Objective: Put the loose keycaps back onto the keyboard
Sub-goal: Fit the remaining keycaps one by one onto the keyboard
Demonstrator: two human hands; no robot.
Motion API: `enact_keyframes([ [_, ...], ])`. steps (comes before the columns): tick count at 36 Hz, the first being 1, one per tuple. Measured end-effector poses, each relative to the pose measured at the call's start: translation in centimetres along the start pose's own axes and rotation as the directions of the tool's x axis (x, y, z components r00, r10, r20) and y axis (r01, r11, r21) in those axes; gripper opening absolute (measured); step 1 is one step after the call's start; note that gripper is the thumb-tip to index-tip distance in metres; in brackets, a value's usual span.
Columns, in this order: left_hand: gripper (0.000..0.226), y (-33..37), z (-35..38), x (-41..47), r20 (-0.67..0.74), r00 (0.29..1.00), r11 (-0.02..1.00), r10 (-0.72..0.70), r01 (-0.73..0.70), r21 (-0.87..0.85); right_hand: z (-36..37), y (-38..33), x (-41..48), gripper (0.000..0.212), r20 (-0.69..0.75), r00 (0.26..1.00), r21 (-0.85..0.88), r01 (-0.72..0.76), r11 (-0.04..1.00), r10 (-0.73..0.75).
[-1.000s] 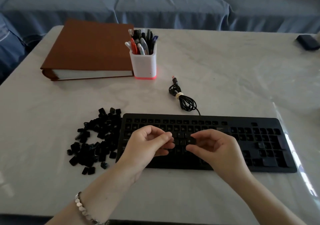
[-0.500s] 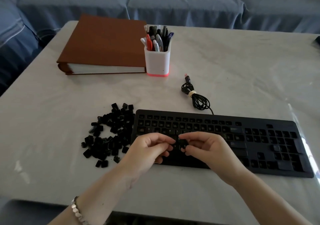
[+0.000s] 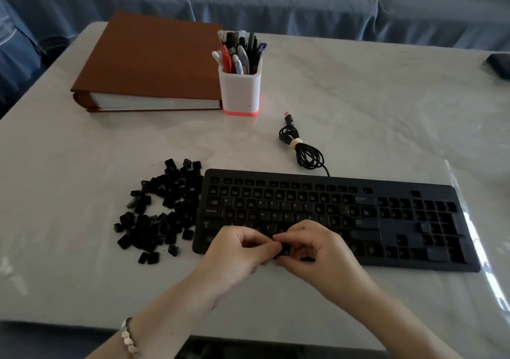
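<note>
A black keyboard (image 3: 386, 220) lies across the near half of the table, with many bare key sockets. A heap of loose black keycaps (image 3: 160, 209) sits just left of it. Both my hands meet over the keyboard's lower left rows. My right hand (image 3: 317, 251) pinches a small black keycap (image 3: 284, 249) between thumb and fingers. My left hand (image 3: 237, 251) has its fingers curled, fingertips touching the same keycap from the left. The sockets under my hands are hidden.
The keyboard's bundled cable (image 3: 303, 149) lies behind it. Farther back stand a white pen holder (image 3: 240, 88) full of pens and a brown binder (image 3: 149, 63). A dark object (image 3: 499, 64) sits at the far right edge. A blue sofa lies beyond the table.
Both hands have come nearer to the keyboard's front edge and closed together on the keycap. The camera has shifted left and back again.
</note>
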State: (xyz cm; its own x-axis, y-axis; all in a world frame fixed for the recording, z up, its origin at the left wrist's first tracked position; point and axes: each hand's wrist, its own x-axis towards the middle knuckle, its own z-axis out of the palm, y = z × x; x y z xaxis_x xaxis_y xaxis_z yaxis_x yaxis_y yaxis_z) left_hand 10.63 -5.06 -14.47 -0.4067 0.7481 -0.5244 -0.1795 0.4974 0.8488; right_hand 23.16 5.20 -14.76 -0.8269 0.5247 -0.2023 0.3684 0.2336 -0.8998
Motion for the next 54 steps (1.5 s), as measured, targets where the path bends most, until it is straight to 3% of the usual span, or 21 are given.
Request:
enact_keyframes([
  [5,0.014,-0.4,0.5,0.5,-0.062,0.989,0.964,0.137,-0.118,0.238,-1.9,2.2,-0.6,0.032,-0.220,0.975,-0.172,-0.008,0.985,-0.031],
  [10,0.029,-1.5,-0.2,1.4,-0.183,0.953,0.944,0.241,-0.186,0.273,-4.9,3.4,-0.7,0.027,-0.410,0.912,-0.146,-0.077,0.986,0.011],
  [14,0.036,-1.7,-0.4,1.4,-0.218,0.921,0.938,0.322,-0.280,0.202,-5.1,3.7,-0.4,0.027,-0.408,0.913,-0.139,-0.072,0.988,0.009],
  [18,0.042,-1.6,-0.7,1.2,-0.258,0.877,0.907,0.404,-0.349,0.236,-4.1,3.7,0.2,0.026,-0.374,0.927,-0.142,-0.043,0.989,-0.014],
  [24,0.029,-1.5,-1.1,1.0,-0.319,0.861,0.913,0.396,-0.333,0.234,-2.2,3.9,0.7,0.025,-0.342,0.933,-0.246,0.025,0.969,-0.111],
  [29,0.024,-1.6,-0.9,0.9,-0.329,0.857,0.913,0.396,-0.331,0.236,-1.5,5.1,0.4,0.017,-0.400,0.875,-0.352,0.128,0.927,-0.272],
  [42,0.030,-1.9,0.5,1.5,-0.276,0.867,0.895,0.415,-0.333,0.298,1.5,7.2,-0.3,0.018,-0.442,0.761,-0.583,0.160,0.797,-0.476],
  [47,0.031,-1.7,0.8,1.5,-0.253,0.868,0.885,0.426,-0.343,0.315,2.0,7.4,-0.8,0.025,-0.436,0.747,-0.617,0.157,0.771,-0.501],
  [54,0.024,-1.9,0.7,1.8,-0.258,0.864,0.875,0.432,-0.334,0.350,1.9,6.8,-0.1,0.016,-0.538,0.742,-0.522,0.078,0.849,-0.399],
])
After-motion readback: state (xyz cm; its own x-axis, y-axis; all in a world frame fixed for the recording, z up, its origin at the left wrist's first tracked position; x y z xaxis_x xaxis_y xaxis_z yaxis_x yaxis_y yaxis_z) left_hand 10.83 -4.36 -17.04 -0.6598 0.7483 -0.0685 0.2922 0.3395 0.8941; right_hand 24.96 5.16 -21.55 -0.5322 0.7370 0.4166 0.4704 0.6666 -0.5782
